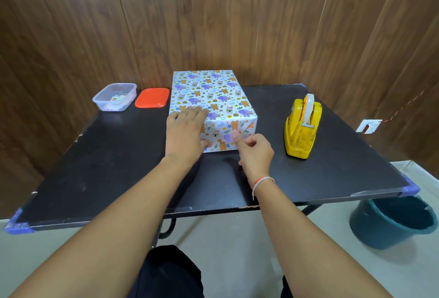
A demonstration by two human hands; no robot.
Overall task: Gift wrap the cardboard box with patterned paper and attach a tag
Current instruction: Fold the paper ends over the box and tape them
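Observation:
The box [213, 98], covered in white paper printed with animals and rainbows, stands at the middle of the black table [107, 167]. My left hand [186, 131] lies flat over its near left corner, fingers spread on the top and thumb on the front face. My right hand [255, 152] is at the front face's lower right, its thumb pressing the folded paper flap while the other fingers curl loosely and hold nothing I can see.
A yellow tape dispenser [301, 129] stands to the right of the box. At the back left are a clear plastic tub [115, 97] with small items inside and its red lid [152, 98]. A dark green bucket [392, 221] sits on the floor at the right.

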